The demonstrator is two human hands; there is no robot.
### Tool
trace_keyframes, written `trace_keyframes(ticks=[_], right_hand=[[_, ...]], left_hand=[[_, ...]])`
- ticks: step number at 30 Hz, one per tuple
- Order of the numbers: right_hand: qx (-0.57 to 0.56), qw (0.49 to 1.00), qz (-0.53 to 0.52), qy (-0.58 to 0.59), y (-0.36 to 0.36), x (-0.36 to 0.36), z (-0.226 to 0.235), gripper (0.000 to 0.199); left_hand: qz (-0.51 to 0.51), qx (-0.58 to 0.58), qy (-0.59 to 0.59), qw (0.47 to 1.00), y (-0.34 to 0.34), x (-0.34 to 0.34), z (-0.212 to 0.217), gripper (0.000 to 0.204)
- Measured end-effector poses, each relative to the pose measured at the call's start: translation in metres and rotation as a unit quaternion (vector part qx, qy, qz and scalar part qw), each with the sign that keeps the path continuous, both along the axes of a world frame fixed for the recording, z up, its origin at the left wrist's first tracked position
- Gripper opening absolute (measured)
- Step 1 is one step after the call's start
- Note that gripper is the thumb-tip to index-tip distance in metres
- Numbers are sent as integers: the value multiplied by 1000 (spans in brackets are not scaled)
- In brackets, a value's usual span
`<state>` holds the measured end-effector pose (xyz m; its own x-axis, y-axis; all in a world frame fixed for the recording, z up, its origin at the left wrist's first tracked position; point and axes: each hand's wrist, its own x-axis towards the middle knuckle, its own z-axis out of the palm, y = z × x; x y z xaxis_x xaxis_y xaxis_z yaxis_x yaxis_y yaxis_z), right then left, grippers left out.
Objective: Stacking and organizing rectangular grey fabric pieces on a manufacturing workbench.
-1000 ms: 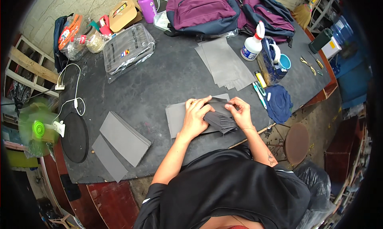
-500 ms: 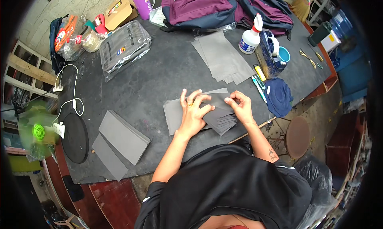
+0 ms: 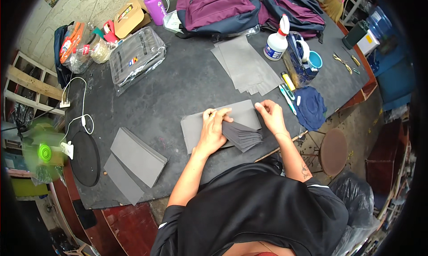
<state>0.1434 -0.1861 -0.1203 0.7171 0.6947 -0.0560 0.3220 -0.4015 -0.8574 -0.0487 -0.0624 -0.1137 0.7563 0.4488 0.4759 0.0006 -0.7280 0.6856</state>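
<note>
A: What is hard to make out here?
B: The near end of a fanned bundle of dark grey sheets [image 3: 244, 138] disappears under the fingers of the left hand [image 3: 211, 133]; the left thumb is mostly hidden; the bundle and that hand cover part of a flat stack of grey sheets [image 3: 243, 109] on the black bench [image 3: 147, 111]; purple backpacks [image 3: 223, 8] are cut off at the upper edge, and the fan's [image 3: 44, 152] blades blur.
A: And the hands?
B: Apart; the left is clamped on the bundle's upper-left end; the right hand [image 3: 271, 116] hangs just beyond the bundle, its thumb and forefinger close together beside the stack's right edge; whether they pinch a sheet, one cannot tell.
A: Which way does it all point?
B: The bundle's long axis slants from the left fingers toward lower right, loose edges splayed rightward; the stack lies crosswise beneath, its right end angled slightly away from the wearer.
</note>
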Motion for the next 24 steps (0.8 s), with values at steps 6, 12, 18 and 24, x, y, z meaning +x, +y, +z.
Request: trace_keyframes(ticks=[6,12,18,24], right_hand=[[36,999,17,-5,10,-9,-15,34],[123,991,26,45,11,-21,-4,29],[144,988,50,-13,8,-25,3,18],[130,990,47,43,5,-12,-11,18]], left_hand=[[-23,62,61,996,3,1,-4,30],[4,55,55,997,1,3,4,28],[4,64,57,996,2,3,-5,28],[9,74,50,996,-2,1,1,30]])
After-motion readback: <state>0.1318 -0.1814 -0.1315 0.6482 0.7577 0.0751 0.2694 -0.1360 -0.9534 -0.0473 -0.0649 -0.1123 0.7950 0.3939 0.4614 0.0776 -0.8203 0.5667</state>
